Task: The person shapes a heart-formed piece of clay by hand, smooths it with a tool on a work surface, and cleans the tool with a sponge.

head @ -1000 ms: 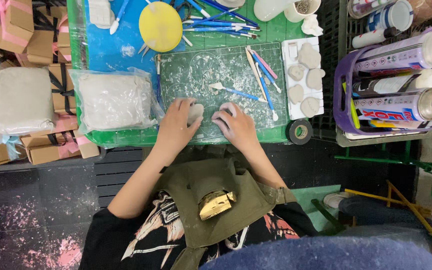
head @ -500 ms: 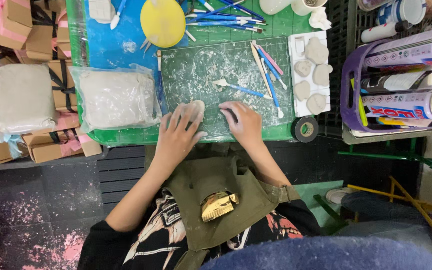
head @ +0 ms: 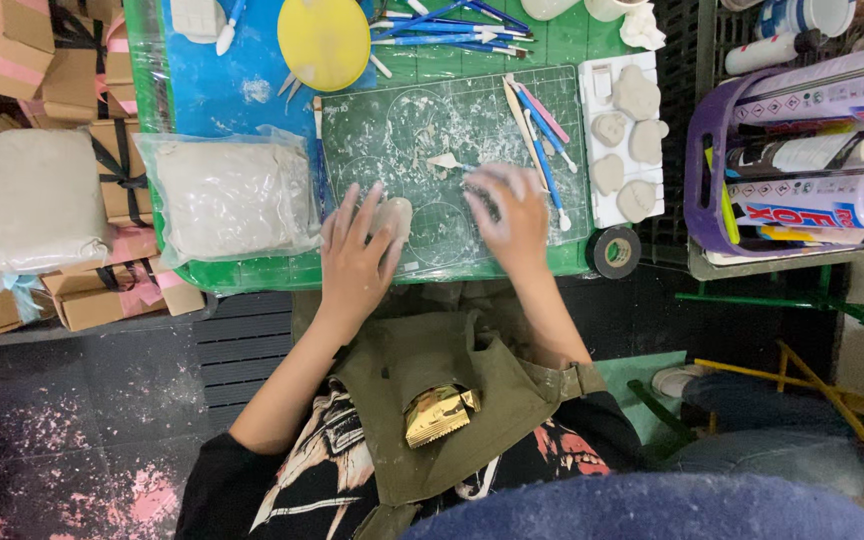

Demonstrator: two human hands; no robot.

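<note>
Here, left hand [head: 357, 255] fingers spread on smooth pale clay lump [head: 393, 215]; right hand [head: 508, 210] blurred.

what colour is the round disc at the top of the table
Yellow. The round disc lies partly over the blue sheet, seen clearly in the head view.

To my left, a clear plastic bag of pale clay [head: 230, 195] lies on the green table, with a wrapped grey block [head: 40, 200] beyond it atop brown ribbon-tied cardboard boxes [head: 102, 150]. To my right, a purple basket [head: 697, 170] holds white spray cans [head: 822, 195] lying sideways, their labels white with red and blue print.
</note>
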